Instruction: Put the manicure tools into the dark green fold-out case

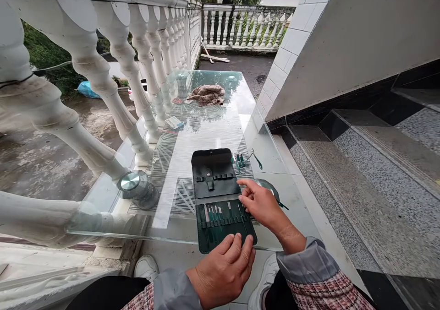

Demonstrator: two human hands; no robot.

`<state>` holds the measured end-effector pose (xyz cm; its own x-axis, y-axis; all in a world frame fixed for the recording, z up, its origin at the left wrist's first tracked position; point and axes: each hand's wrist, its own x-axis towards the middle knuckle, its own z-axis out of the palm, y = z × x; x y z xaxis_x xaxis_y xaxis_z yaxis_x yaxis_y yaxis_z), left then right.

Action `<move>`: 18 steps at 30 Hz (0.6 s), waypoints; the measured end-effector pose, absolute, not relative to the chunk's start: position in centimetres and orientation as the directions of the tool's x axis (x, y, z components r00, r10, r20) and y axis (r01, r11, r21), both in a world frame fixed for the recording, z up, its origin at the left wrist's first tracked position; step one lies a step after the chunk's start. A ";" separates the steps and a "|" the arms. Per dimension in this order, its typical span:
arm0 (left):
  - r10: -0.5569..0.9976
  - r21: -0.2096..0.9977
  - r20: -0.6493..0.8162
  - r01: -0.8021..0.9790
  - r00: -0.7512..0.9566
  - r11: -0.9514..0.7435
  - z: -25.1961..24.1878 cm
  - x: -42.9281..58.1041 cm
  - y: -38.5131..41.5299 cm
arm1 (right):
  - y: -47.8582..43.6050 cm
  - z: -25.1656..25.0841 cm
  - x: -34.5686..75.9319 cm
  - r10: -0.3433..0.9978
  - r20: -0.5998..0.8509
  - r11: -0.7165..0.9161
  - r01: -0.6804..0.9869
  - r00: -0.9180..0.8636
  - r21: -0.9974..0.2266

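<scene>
A dark green manicure case (220, 230) lies unfolded on the glass table, its near edge at the table's front rim. Several slim metal tools (213, 211) sit in a row of elastic loops in its lower half. The upper flap (209, 165) has loops with nothing in them. My left hand (225, 271) is at the near right corner, its bent fingers on the case edge; the thumb's hold is partly hidden. Beside the right edge hovers my right hand (263, 204), index finger stretched out and thumb apart, nothing visible in it. Nail clippers (239, 160) and a green-handled tool (256, 159) lie beyond it.
The glass table (275, 163) stands between a white balustrade (113, 53) and stone stairs (371, 163). A crumpled brown cloth (207, 95) and a small card box (174, 122) lie farther back. A dark rounded object (268, 186) is partly hidden behind my right hand.
</scene>
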<state>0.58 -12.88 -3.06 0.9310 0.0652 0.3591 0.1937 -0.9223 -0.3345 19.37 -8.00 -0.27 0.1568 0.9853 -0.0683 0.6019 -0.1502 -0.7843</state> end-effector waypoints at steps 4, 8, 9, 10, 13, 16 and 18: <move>0.068 -0.326 0.369 0.198 0.927 -0.924 -3.1 0.6 -12.9 | -7.7 0.0 19.4 0.990 -0.078 -0.139 0.672 0.120 -0.727; 0.073 -0.317 0.379 0.203 0.922 -0.926 -3.2 0.7 -12.9 | -7.5 0.5 19.1 0.997 -0.054 -0.075 0.753 0.053 -0.654; 0.075 -0.314 0.382 0.206 0.921 -0.927 -3.2 0.6 -12.9 | -7.5 0.5 19.1 0.996 -0.069 -0.083 0.754 0.050 -0.652; 0.076 -0.313 0.385 0.207 0.920 -0.927 -3.1 0.6 -12.9 | -7.5 0.6 19.1 0.994 -0.089 -0.100 0.749 0.055 -0.655; 0.078 -0.312 0.391 0.212 0.917 -0.926 -3.1 0.6 -12.9 | -7.4 0.5 19.2 0.990 -0.117 -0.139 0.735 0.081 -0.664; 0.080 -0.314 0.386 0.213 0.919 -0.925 -3.1 0.6 -13.0 | -7.6 0.6 19.2 0.995 -0.082 -0.102 0.760 0.064 -0.642; 0.079 -0.315 0.385 0.212 0.919 -0.925 -3.1 0.6 -13.0 | -7.8 0.7 19.3 0.999 -0.041 -0.050 0.779 0.031 -0.625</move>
<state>0.61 -12.99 -3.14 0.9194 0.0793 0.3852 0.2116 -0.9253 -0.3147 19.25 -7.80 0.67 0.0306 0.9987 -0.0410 0.7789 -0.0495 -0.6252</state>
